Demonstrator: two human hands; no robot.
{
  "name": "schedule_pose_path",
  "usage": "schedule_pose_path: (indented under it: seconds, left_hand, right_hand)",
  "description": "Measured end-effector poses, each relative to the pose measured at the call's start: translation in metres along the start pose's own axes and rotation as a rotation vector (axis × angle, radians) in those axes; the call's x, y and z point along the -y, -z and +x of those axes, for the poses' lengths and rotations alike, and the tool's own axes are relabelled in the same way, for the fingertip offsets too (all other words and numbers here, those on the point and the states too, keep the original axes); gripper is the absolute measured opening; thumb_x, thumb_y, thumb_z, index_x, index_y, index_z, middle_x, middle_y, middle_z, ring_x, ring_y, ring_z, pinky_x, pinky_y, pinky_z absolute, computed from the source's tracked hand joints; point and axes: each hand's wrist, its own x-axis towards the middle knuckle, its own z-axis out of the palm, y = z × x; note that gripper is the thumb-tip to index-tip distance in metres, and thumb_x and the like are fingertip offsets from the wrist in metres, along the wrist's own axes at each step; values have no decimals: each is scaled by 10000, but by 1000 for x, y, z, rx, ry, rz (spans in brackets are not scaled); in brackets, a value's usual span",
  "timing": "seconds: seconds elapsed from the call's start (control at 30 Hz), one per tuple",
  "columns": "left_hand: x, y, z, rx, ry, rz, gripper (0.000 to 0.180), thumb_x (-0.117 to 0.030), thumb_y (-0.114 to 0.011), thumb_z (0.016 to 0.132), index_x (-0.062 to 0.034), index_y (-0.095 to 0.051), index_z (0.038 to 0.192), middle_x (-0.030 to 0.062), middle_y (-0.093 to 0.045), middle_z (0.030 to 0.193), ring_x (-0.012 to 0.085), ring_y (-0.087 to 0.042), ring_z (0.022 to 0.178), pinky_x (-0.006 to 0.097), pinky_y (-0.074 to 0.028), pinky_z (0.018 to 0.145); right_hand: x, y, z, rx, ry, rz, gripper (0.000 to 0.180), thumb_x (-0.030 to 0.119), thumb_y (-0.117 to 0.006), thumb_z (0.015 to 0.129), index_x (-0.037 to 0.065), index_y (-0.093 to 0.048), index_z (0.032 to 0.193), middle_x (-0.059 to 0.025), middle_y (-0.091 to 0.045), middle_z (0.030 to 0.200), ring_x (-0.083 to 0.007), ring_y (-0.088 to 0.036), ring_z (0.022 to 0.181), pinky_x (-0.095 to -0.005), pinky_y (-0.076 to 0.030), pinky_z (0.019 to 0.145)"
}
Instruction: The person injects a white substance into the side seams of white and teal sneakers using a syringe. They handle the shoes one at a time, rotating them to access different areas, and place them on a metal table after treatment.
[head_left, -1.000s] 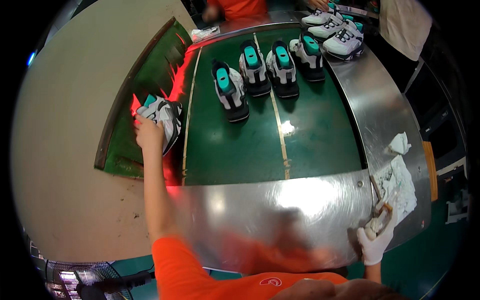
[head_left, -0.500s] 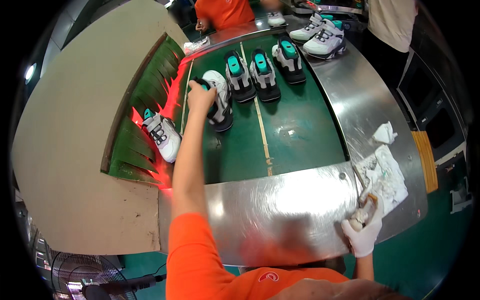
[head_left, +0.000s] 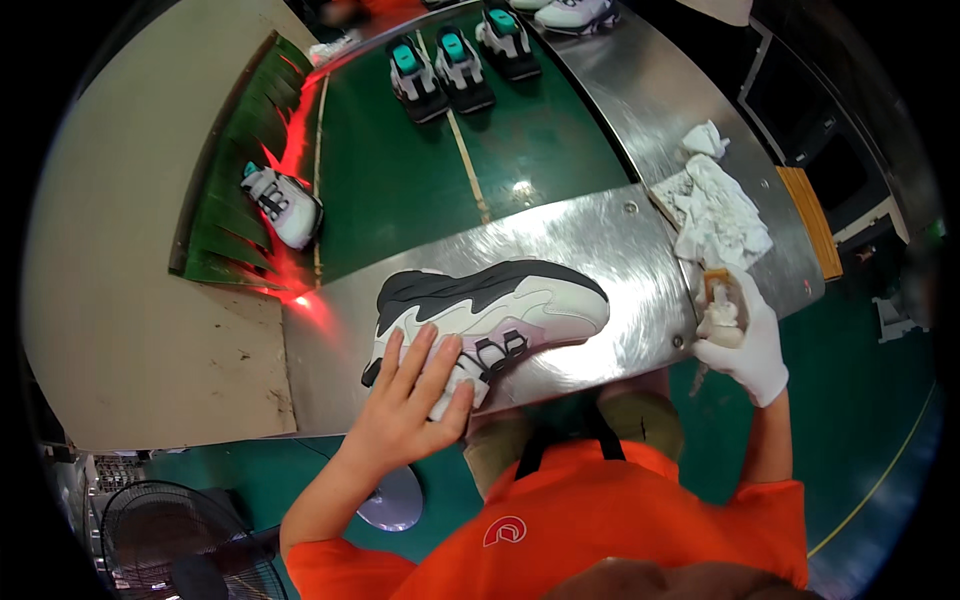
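A white, lilac and black sneaker [head_left: 545, 305] lies on its side on the metal ledge [head_left: 640, 270] in front of me, toe to the right and dark sole facing away. My bare left hand [head_left: 405, 405] grips it at the heel and ankle end, fingers over the upper and thumb at the opening. At the ledge's right end, my white-gloved right hand [head_left: 758, 350] is closed round a small whitish, rounded thing [head_left: 722, 325] with a brownish part at its top. Its kind is unclear. A crumpled white cloth [head_left: 722, 215] lies just beyond that hand.
Several sneakers [head_left: 462, 75] stand heel toward me at the far end of the green belt [head_left: 400, 190]. Another sneaker [head_left: 285, 208] sits by the slit green curtain [head_left: 215, 215] at left, under red light. A fan [head_left: 185, 545] stands at lower left.
My left hand has brought a sneaker from the belt to the metal ledge, where it now lies on its side. The right hand still holds the whitish thing. The view has shifted nearer the ledge.
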Motion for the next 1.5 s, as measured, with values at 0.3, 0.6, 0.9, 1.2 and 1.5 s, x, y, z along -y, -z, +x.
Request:
schedule_pose_path:
  seconds: [0.3, 0.6, 0.9, 1.2, 1.5]
  left_hand:
    - [-18, -14, -20, -71, 45, -66, 382, -64, -684, 838, -122, -493, 1163, 208, -520, 1368, 440, -482, 1278, 663, -371, 1022]
    - [-17, -15, -20, -65, 50, -69, 365, -73, -693, 826, -121, -516, 1142, 212, -541, 1340, 458, -505, 1247, 671, -372, 1014]
    - [-28, -8, -9, 4, 149, -106, 353, -59, -689, 811, -103, -538, 1128, 247, -547, 1328, 494, -497, 1240, 684, -356, 1005]
    - [-58, -7, -5, 64, 286, -97, 434, -58, -649, 874, -108, -492, 1276, 289, -486, 1376, 524, -465, 1253, 701, -339, 997]
    - [-68, -7, 0, 68, 327, -89, 413, -51, -594, 910, -96, -464, 1299, 324, -483, 1360, 549, -473, 1236, 699, -346, 994]
  right_hand:
    - [18, -14, -13, 594, 106, 733, 1155, 500, -789, 530, -110, -350, 1407, -329, -596, 1050, -351, -675, 707, -375, -581, 548]
    - [32, -37, 11, 692, -85, 775, 1156, 444, -867, 515, -123, -358, 1384, -312, -592, 1071, -351, -675, 763, -374, -583, 592]
    - [22, -16, 26, 712, -87, 852, 1100, 363, -892, 534, -170, -375, 1346, -335, -603, 1038, -352, -689, 750, -376, -608, 591]
    - [10, -8, 29, 617, -118, 773, 1073, 475, -797, 431, -183, -460, 1209, -322, -602, 893, -360, -658, 596, -387, -578, 456]
    - [-28, -17, 14, 658, -34, 1136, 1168, 414, -860, 390, -182, -390, 1278, -291, -587, 978, -329, -692, 725, -364, -609, 572]
